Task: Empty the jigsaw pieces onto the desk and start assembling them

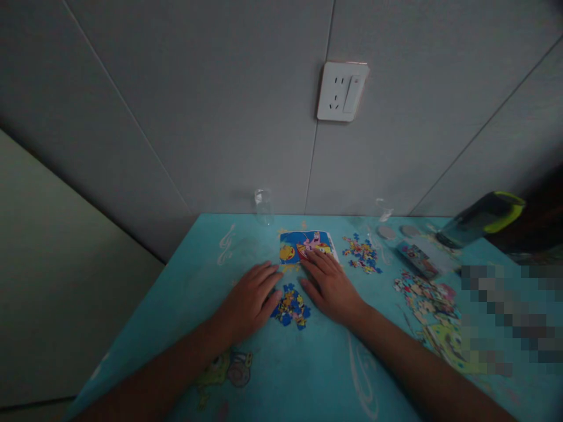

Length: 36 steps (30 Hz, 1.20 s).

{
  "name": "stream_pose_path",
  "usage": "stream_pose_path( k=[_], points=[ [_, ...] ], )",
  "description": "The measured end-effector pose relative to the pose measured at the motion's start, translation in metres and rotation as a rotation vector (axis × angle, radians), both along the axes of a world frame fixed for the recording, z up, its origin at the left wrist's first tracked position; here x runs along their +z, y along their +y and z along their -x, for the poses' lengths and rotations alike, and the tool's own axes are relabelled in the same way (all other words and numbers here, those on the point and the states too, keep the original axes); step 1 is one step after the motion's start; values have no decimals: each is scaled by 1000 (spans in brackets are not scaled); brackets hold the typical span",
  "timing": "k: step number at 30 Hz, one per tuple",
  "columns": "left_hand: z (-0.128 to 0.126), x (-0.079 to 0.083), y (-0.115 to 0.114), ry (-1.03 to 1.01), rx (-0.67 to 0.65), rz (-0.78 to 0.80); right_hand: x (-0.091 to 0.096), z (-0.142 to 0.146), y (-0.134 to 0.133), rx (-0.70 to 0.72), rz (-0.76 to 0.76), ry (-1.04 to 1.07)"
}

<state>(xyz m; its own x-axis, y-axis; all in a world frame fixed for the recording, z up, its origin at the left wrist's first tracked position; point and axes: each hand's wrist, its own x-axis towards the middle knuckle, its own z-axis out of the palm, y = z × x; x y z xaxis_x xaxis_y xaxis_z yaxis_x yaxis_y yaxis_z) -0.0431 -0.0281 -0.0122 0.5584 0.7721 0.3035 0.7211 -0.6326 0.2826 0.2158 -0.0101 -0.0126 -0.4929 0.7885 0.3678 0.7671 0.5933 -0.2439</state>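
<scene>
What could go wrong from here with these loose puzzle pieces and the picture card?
The left hand is right at the edge of the near pile, so a sideways sweep might scatter loose pieces.

The right hand overlaps the lower part of the picture card in this view, so it might hide details or nudge the card.

The second pile lies close beside the card; its similarly coloured pieces could get mixed in.

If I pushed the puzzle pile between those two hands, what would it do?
The puzzle pile would probably spread apart, since its pieces lie jumbled. Each one looks small and thin, so likely light. Being flat, they'd probably slide rather than roll.
</scene>
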Motion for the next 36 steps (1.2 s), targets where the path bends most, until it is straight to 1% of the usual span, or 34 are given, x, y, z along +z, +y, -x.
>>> stream_pose_path(
  k=[5, 9, 14, 18, 21, 24, 27, 31, 36],
  points=[
    [0, 0, 0, -4, 8, 2, 2, 0, -1, 18, -30, 26],
    [0, 0, -1, -5, 7, 8, 4, -2, -1, 66, -31, 37],
    [0, -1, -1, -30, -2, -5, 9, -7, -6, 146, -30, 126],
    [-1, 1, -2, -43, 4, 3, 15, -9, -17, 200, 70, 199],
    [-1, 5, -4, -58, 2, 12, 19, -8, -23, 263, 144, 212],
    [-3, 8, -9, -72, -32, 12, 21, -6, -26, 304, 168, 177],
    [-4, 10, -15, -65, -93, 5, 21, -5, -27, 328, 171, 127],
    [-7, 12, -19, -57, -175, 5, 18, -6, -26, 322, 176, 120],
    [-7, 15, -19, -86, -216, 6, 15, -7, -25, 312, 178, 154]
  ],
)
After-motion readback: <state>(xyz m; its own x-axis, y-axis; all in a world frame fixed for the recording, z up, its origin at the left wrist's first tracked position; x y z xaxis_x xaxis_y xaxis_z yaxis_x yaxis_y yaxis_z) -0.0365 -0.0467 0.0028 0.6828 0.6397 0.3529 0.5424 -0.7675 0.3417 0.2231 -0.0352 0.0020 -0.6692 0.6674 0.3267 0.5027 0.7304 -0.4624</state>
